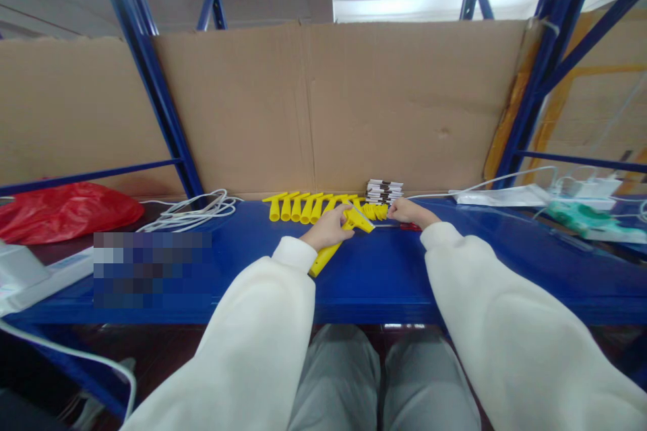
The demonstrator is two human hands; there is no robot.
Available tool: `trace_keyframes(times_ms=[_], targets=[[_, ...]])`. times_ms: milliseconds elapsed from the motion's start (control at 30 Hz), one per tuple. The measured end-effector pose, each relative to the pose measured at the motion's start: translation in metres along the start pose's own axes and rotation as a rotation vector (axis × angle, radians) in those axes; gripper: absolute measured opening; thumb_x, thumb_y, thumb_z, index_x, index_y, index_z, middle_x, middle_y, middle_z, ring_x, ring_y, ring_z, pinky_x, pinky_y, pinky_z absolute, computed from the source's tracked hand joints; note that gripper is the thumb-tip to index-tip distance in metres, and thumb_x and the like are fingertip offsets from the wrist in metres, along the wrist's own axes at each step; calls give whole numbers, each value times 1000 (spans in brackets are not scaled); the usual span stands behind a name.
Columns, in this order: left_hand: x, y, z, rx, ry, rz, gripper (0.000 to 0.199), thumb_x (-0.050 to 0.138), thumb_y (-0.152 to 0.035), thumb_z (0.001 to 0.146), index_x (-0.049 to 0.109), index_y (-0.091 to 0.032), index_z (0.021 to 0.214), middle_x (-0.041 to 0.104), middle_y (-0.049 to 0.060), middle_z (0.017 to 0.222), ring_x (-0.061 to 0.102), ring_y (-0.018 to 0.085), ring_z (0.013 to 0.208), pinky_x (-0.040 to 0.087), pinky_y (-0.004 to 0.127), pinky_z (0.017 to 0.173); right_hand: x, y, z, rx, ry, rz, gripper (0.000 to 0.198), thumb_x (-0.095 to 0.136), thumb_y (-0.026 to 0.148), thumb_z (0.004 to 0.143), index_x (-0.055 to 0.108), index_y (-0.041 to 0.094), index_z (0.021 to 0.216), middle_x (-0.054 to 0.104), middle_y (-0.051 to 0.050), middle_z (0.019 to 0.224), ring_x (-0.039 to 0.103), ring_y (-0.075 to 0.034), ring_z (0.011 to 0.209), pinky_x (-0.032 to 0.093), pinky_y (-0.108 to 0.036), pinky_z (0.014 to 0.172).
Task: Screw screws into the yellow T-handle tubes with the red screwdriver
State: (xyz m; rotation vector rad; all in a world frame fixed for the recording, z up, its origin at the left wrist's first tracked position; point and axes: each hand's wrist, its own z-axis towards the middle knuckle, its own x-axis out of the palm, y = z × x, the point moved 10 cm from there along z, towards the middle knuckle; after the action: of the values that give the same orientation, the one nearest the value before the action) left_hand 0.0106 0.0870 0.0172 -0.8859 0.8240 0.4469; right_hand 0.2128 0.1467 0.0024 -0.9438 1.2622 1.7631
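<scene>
My left hand [328,227] is closed around a yellow T-shaped tool, which looks like a scraper [325,260]; its handle slants down toward me and its wide head points right. My right hand [410,211] has its fingers pinched together beside a stack of small black-and-white packets [384,191]; whatever may be between them is too small to make out. Under that hand lies a screwdriver [410,226] with a red handle, its thin shaft pointing left. Small yellow pieces [375,211] sit between my hands. Several matching yellow T-shaped parts [284,207] stand in a row behind my left hand.
The blue tabletop [384,276] ends at a cardboard wall [354,108] between blue metal posts. On the left are a red plastic bag [71,212], a coiled white cable [197,211] and a blurred-out patch. A white flat packet [503,195] and green wrapping [581,217] lie right.
</scene>
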Motion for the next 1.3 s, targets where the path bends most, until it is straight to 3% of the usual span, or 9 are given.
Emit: trace_keyframes(times_ms=[100, 267, 400, 700, 1067, 1300], targets=[[1, 1, 1, 14, 5, -15, 66, 73, -22, 72, 56, -15, 135, 59, -3, 81, 58, 14, 73, 46, 26, 69, -4, 11, -4, 8, 8, 125, 10, 68, 23, 74, 68, 18, 65, 67, -3, 65, 63, -19, 68, 50, -28, 67], [3, 3, 3, 14, 16, -70, 67, 73, -21, 70, 57, -15, 135, 57, -5, 78, 57, 14, 71, 45, 26, 67, -1, 59, -15, -228, 50, 336, 14, 65, 31, 75, 65, 18, 70, 66, -1, 73, 59, -16, 72, 47, -26, 71], [3, 6, 5, 1, 1, -75, 66, 74, -22, 69, 58, -14, 133, 57, -5, 79, 58, 14, 72, 46, 27, 68, 12, 77, -20, -341, 102, 355, 18, 63, 36, 76, 65, 18, 72, 62, -1, 75, 56, -16, 71, 46, -28, 71], [1, 5, 5, 19, -19, -100, 65, 75, -21, 69, 59, -16, 132, 60, -3, 82, 59, 14, 72, 50, 29, 75, 21, 67, -12, -355, 58, 287, 22, 69, 41, 80, 69, 19, 84, 65, -4, 86, 59, -19, 82, 49, -32, 82], [3, 5, 3, -19, -5, -111, 67, 76, -19, 70, 60, -14, 135, 59, -2, 82, 59, 14, 71, 51, 29, 73, 20, 83, -21, -451, 54, 263, 15, 62, 32, 82, 67, 19, 80, 62, -5, 86, 58, -19, 81, 48, -33, 82], [4, 9, 7, 34, -28, -104, 65, 77, -19, 70, 60, -17, 133, 60, -2, 85, 58, 13, 71, 51, 28, 73, 15, 71, -17, -307, -1, 396, 18, 71, 33, 74, 61, 21, 84, 64, -1, 88, 59, -18, 83, 50, -34, 83]])
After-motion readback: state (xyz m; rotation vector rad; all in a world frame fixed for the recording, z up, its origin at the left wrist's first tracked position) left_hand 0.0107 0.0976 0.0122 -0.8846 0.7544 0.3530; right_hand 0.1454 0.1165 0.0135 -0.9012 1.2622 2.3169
